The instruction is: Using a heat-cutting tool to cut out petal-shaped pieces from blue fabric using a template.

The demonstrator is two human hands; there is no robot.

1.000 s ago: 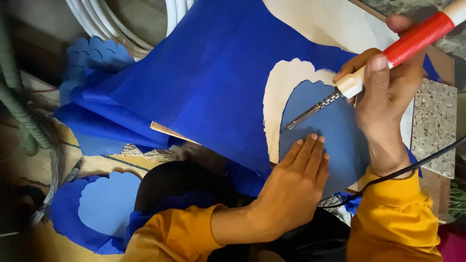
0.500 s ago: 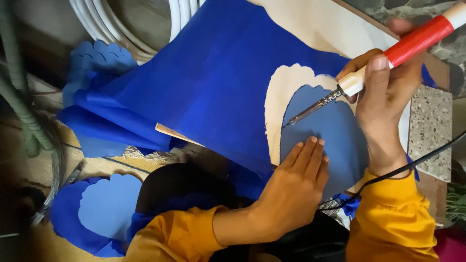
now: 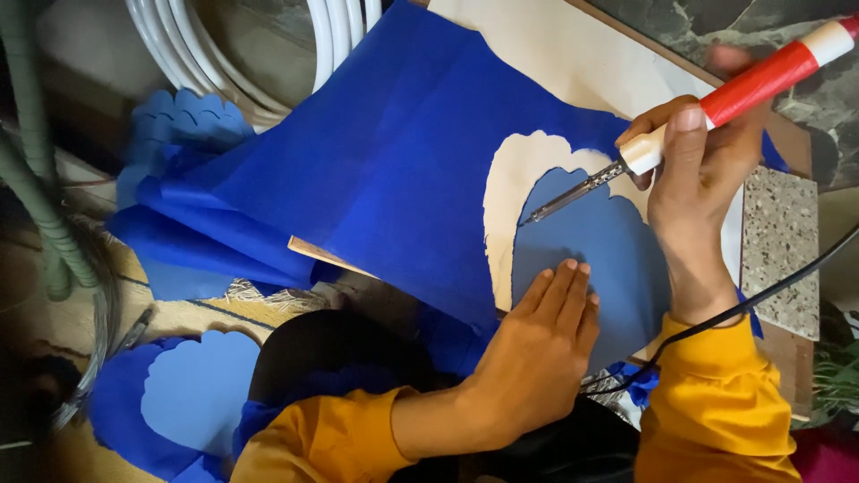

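**Hot-tip tool at the edge of a blue cut-out on a pale board**

A pale wooden board (image 3: 573,54) lies slanted across the work area, its near corner jutting out from under a large sheet of dark blue fabric (image 3: 376,170). A strip of speckled stone (image 3: 778,250) shows at the board's right edge, and dark marbled stone lies beyond the top right. Coiled white tubing (image 3: 268,54) sits at the top, just past the fabric's upper edge; green hoses (image 3: 36,179) run down the left side.

The right hand (image 3: 698,170) is closed around a red-and-white handled soldering-style tool (image 3: 707,107), thumb pressed on the handle; its metal tip rests at the upper left edge of a scalloped blue cut-out (image 3: 591,241). The left hand (image 3: 537,358) lies flat on the cut-out's lower part, fingers pressed together. A crescent of bare board separates the cut-out from the sheet. The tool's black cord (image 3: 761,300) trails across the right wrist.

At lower left, other scalloped blue pieces (image 3: 197,398) lie on the floor, well apart from the hands.
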